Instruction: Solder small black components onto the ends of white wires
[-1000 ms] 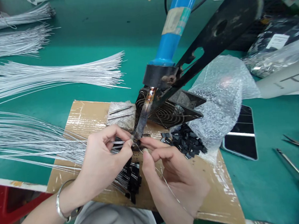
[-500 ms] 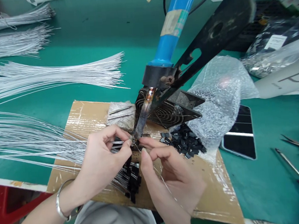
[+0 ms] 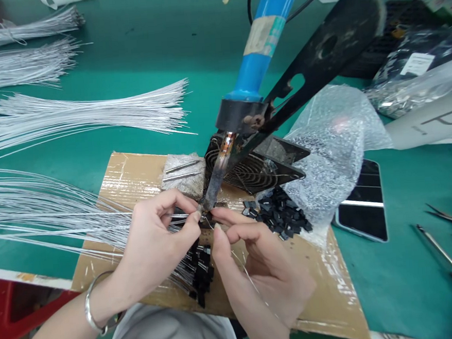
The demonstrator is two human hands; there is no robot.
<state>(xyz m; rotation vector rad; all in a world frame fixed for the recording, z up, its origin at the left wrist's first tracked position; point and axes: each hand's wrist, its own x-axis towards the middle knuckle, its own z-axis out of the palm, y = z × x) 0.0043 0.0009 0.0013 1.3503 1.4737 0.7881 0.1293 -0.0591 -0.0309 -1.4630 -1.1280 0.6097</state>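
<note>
Bundled wires (image 3: pixel 86 114): seemingly waiting, table's (image 3: pixel 132 52) left edge.
Left hand (image 3: pixel 159 241): pinching wire (image 3: pixel 109 214) beside iron (image 3: pixel 250 77).
Black-ended wires (image 3: pixel 202 274): lying at cardboard's (image 3: pixel 122 182) front edge, seemingly done.
Right hand (image 3: pixel 261 262): pinching strand (image 3: pixel 249 275).
Black pieces (image 3: pixel 283 212): lying toward right edge, likely unused.

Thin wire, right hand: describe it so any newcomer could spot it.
Follow the blue soldering iron down to its tip, beside the right hand. The thin wire pinched there curves back across the hand: a single silvery strand, unlike the massed white wires.
</note>
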